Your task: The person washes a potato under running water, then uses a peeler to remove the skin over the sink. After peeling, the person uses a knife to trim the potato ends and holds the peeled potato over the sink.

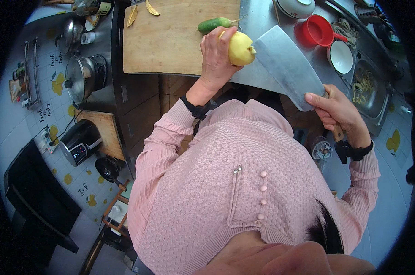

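My left hand [218, 55] is closed around a peeled, pale yellow round vegetable or fruit [241, 50], held above the right front part of a wooden cutting board [166, 41]. A small knob sticks out at its right end. In my right hand [338, 106] is a broad-bladed cleaver [286, 65] with a wooden handle; its far corner is close to the yellow piece, and whether they touch I cannot tell. Behind my left hand a green radish [214, 24] with a thin root lies on the board. Two curved yellowish peel strips [132, 15] lie at its far left.
Right of the board, the steel counter [259, 13] holds a red ladle [319, 31], a white bowl [341, 56] and a lidded enamel bowl [296, 7]. Peelings lie in the sink [368, 89]. To the left stand a lidded pot [79, 79] and a black air fryer [80, 142].
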The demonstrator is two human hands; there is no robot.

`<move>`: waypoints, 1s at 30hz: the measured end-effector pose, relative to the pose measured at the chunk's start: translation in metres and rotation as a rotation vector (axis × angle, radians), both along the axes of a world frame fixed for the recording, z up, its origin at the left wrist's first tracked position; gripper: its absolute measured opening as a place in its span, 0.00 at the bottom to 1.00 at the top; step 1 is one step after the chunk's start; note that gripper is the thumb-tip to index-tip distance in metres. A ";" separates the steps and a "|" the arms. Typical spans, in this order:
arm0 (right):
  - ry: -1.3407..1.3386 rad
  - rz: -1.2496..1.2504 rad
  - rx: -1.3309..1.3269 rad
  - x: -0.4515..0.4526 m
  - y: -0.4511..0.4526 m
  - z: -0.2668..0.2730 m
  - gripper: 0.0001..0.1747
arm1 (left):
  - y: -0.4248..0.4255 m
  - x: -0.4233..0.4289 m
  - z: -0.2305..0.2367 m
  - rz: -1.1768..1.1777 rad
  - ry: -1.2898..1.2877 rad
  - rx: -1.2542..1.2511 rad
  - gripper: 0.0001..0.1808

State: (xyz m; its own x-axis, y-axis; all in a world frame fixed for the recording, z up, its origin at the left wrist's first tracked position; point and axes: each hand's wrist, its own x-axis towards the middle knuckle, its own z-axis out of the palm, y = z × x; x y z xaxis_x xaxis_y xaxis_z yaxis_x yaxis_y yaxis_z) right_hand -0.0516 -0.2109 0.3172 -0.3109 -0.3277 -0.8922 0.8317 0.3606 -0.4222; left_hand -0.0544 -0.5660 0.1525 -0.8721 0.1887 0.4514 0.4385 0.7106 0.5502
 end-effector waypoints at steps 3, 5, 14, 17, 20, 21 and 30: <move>-0.057 -0.074 -0.039 0.006 -0.002 -0.007 0.20 | 0.006 -0.003 -0.004 0.046 -0.007 -0.019 0.70; -0.060 -0.128 -0.093 0.012 -0.001 -0.012 0.19 | 0.012 -0.009 -0.007 0.051 0.028 -0.066 0.70; -0.176 -0.438 -0.321 0.045 0.052 -0.029 0.18 | 0.082 -0.037 0.000 0.023 0.084 -0.077 0.70; -0.147 -0.549 -0.371 0.071 0.094 -0.032 0.18 | 0.138 -0.040 0.011 -0.011 0.072 -0.037 0.70; -0.128 -0.641 -0.434 0.102 0.153 -0.044 0.18 | 0.209 -0.044 0.023 -0.083 0.083 -0.015 0.70; -0.106 -0.710 -0.457 0.116 0.175 -0.048 0.17 | 0.237 -0.044 0.027 -0.114 0.088 -0.009 0.70; 0.000 -1.145 -1.514 0.241 0.353 -0.102 0.26 | 0.518 -0.021 0.053 -0.540 -0.029 0.152 0.67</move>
